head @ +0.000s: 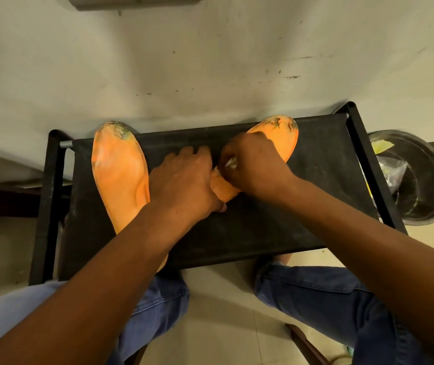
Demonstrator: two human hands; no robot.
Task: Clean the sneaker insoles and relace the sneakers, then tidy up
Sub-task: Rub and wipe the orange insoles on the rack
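- Nearest me are my own knees [323,299] in blue jeans, with my forearms reaching out over them to the black bench [263,222]; the bench stands against a scuffed pale wall [210,54]
- I judge the step in hand to be cleaning the insoles; no sneakers or laces are in view, so relacing and tidying are not yet begun
- My left hand [184,180] lies over the heel end of the right insole [276,133], fingers bent over its edge and pinning it to the bench; whether they curl fully round it I cannot tell
- My right hand [252,167] has its fingers closed in a pinch on a small whitish wad [230,163], a cloth or wipe I think, pressed onto the middle of that same insole; its toe end, grimy and patchy, shows beyond the knuckles at the far edge of the bench
- The left insole [118,175] lies flat on the bench's left side, apart from the other; its toe is also dark with dirt
- A round basin [421,180] holding some plastic sits on the floor at the right of the bench
- Next move, as I judge it: keep the heel held firm and work the wad up toward the dirty toe; then the same for the left insole
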